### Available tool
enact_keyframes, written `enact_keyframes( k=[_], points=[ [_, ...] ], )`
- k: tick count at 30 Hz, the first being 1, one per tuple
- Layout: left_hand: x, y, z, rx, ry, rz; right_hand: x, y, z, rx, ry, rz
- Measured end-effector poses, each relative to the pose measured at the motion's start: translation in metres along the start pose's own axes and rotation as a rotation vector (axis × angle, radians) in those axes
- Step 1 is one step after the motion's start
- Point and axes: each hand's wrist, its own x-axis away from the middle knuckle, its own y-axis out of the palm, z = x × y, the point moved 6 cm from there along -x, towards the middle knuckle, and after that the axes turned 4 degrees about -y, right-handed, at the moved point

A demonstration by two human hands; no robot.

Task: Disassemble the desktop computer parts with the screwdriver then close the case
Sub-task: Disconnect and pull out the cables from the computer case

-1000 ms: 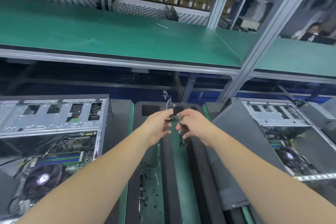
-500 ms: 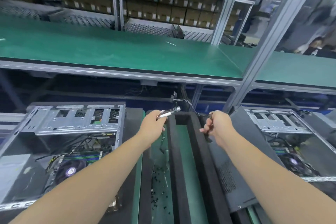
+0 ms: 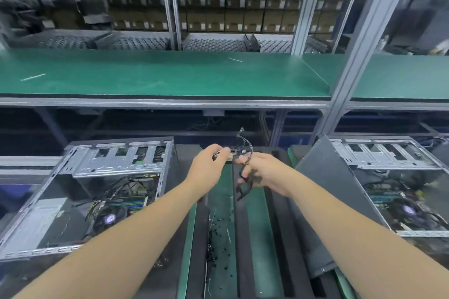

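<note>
Both hands are raised over the black foam tray (image 3: 277,226) between two open computer cases. My left hand (image 3: 206,165) pinches the silver connector end of a black cable bundle (image 3: 245,148). My right hand (image 3: 261,170) grips the rest of the bundle, with loops of black wire hanging under its fingers. The open case on the left (image 3: 102,192) shows a CPU fan, memory and a power supply. A second open case (image 3: 398,189) lies at the right. No screwdriver is in view.
A dark side panel (image 3: 325,189) leans against the right case. Small black screws and bits (image 3: 218,238) are scattered in the tray's left slot. A green shelf (image 3: 158,75) runs overhead across the bench, on grey metal posts (image 3: 352,60). Boxes fill the racks behind.
My hands, spread apart half a second ago with the cable stretched between them, have come back together. The view has tilted upward.
</note>
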Motion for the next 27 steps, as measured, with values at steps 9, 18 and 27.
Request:
enact_keyframes(
  k=[9, 18, 27],
  points=[
    [0.014, -0.015, 0.001, -0.205, -0.057, 0.155, -0.004, 0.02, 0.003, -0.453, 0.011, -0.038],
    [0.018, -0.03, 0.015, -0.449, 0.109, 0.146, -0.005, -0.001, -0.017, -0.459, -0.085, -0.097],
    [0.027, -0.039, 0.044, -0.382, 0.209, 0.256, -0.016, -0.013, -0.023, -0.409, -0.077, 0.163]
  ],
)
